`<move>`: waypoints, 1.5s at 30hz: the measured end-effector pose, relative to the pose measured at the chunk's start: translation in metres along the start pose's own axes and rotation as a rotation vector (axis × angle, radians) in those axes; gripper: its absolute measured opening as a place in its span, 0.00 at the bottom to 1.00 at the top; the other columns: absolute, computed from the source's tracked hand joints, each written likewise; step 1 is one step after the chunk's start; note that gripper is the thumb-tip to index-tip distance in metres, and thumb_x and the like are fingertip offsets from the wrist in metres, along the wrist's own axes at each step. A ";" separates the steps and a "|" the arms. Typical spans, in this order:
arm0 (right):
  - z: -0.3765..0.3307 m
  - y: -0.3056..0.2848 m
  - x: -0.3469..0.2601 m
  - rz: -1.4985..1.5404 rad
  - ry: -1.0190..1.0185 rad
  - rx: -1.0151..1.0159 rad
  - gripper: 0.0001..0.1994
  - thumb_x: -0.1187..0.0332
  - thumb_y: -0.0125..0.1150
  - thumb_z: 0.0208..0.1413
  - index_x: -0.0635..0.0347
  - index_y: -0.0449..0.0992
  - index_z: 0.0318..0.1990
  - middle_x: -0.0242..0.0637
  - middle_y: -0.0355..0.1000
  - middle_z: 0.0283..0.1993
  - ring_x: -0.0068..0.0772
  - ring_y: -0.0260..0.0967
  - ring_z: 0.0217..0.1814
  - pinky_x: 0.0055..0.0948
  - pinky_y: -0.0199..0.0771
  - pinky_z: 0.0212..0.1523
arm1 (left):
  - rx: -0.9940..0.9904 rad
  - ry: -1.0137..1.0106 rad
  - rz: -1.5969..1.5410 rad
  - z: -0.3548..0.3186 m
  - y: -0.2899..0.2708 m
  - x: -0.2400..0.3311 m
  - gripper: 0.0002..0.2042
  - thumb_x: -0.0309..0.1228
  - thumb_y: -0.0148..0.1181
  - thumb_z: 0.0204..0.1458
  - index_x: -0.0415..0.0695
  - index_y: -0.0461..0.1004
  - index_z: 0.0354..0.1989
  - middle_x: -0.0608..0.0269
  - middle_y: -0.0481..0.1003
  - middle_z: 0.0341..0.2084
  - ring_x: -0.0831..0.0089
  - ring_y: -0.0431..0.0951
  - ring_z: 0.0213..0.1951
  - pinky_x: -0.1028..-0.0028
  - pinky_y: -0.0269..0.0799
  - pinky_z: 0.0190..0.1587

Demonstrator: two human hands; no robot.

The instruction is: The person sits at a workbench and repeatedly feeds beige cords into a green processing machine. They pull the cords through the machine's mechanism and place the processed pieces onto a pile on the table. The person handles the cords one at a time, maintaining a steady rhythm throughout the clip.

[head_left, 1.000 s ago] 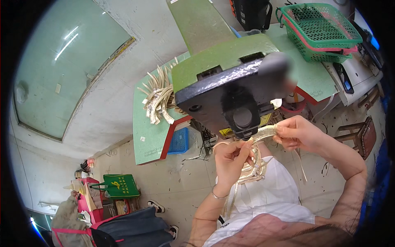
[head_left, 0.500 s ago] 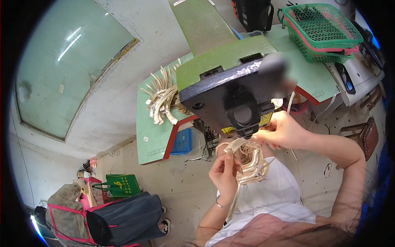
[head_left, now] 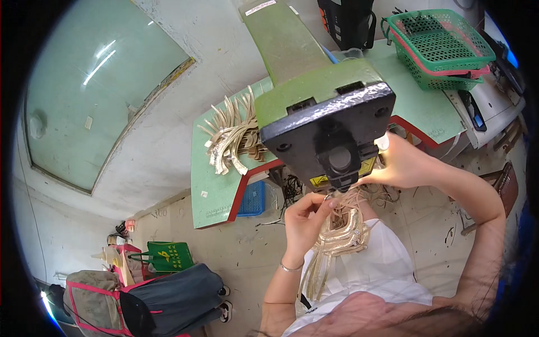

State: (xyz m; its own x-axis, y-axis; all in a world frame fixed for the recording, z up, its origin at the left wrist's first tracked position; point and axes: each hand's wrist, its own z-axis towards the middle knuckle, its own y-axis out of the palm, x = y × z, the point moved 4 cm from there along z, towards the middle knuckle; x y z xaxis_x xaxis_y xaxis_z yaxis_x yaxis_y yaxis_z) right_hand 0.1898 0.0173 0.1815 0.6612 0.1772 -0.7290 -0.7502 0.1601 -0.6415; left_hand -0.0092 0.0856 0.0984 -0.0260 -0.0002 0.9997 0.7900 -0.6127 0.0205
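Observation:
Below the nose of a green and black machine (head_left: pixel 328 121), my left hand (head_left: pixel 306 222) pinches the end of a gold strap; its tip is tiny and partly covered by my fingers. To the right of the nose, my right hand (head_left: pixel 401 163) reaches in with bent fingers. The machine head hides part of those fingertips, so what they hold cannot be made out. A bundle of shiny gold straps (head_left: pixel 339 238) hangs over my lap, just under both hands. On the green table to the left lies a pile of similar gold straps (head_left: pixel 227 149).
The red-edged green table (head_left: pixel 210 194) runs behind the machine. Stacked green and pink baskets (head_left: pixel 441 45) stand at its far right. A blue basket (head_left: pixel 251 199) sits below the table. A green bag (head_left: pixel 170 256) and a person's dark skirt (head_left: pixel 179 300) are at the lower left.
The strap stretched between my hands no longer shows there. My left hand has risen slightly toward the machine nose. My right hand has moved right and down. The view has shifted slightly.

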 end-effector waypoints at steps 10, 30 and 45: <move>-0.050 0.030 0.046 1.205 0.456 -0.301 0.28 0.52 0.37 0.63 0.71 0.60 0.57 0.38 0.69 0.30 0.29 0.71 0.30 0.26 0.76 0.31 | -0.063 -0.005 0.035 -0.002 -0.004 -0.004 0.06 0.24 0.57 0.53 0.35 0.74 0.37 0.72 0.72 0.25 0.90 0.67 0.27 0.87 0.61 0.29; -0.027 0.038 0.009 0.662 0.354 -0.158 0.10 0.66 0.53 0.59 0.65 0.74 0.37 0.24 0.62 0.19 0.11 0.54 0.19 0.17 0.56 0.21 | 0.267 -0.030 -0.190 -0.041 -0.024 -0.003 0.06 0.25 0.55 0.53 0.34 0.74 0.31 0.66 0.71 0.19 0.83 0.66 0.21 0.84 0.58 0.25; -0.016 0.038 0.001 0.364 0.357 -0.018 0.12 0.66 0.63 0.48 0.70 0.77 0.29 0.30 0.70 0.17 0.11 0.60 0.20 0.20 0.63 0.21 | 0.084 0.438 0.555 -0.006 -0.012 0.025 0.07 0.26 0.58 0.50 0.39 0.74 0.36 0.63 0.74 0.29 0.72 0.71 0.33 0.72 0.65 0.37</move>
State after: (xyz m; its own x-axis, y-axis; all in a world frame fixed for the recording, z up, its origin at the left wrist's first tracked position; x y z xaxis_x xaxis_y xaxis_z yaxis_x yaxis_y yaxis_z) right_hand 0.1621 0.0083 0.1530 0.3167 -0.1249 -0.9403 -0.9339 0.1326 -0.3321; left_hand -0.0232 0.0887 0.1227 0.1641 -0.6228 0.7649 0.8024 -0.3668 -0.4708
